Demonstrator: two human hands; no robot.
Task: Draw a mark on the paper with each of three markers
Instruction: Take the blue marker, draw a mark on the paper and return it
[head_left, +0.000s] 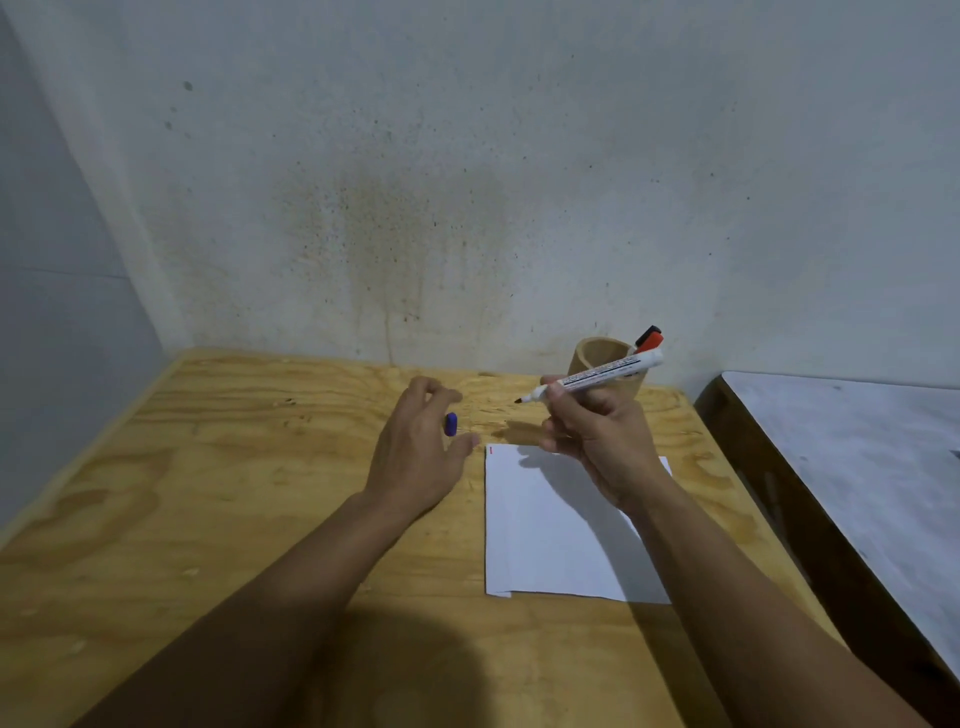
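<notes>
My right hand (597, 441) grips an uncapped white marker (597, 376), tip pointing left above the table, just beyond the far edge of the paper. My left hand (421, 447) hovers left of the paper with a blue cap (451, 424) between its fingers. The white paper (550, 530) lies flat on the wooden table (208, 493); a small red mark (492, 451) sits at its top left corner. A wooden cup (597, 358) behind my right hand holds two markers, one red-capped (652, 342) and one black-capped (649, 331).
The table stands against a stained wall at the back and left. To the right, across a narrow gap, is a second grey-topped table (857, 467). My forearms' shadow darkens the table's near edge.
</notes>
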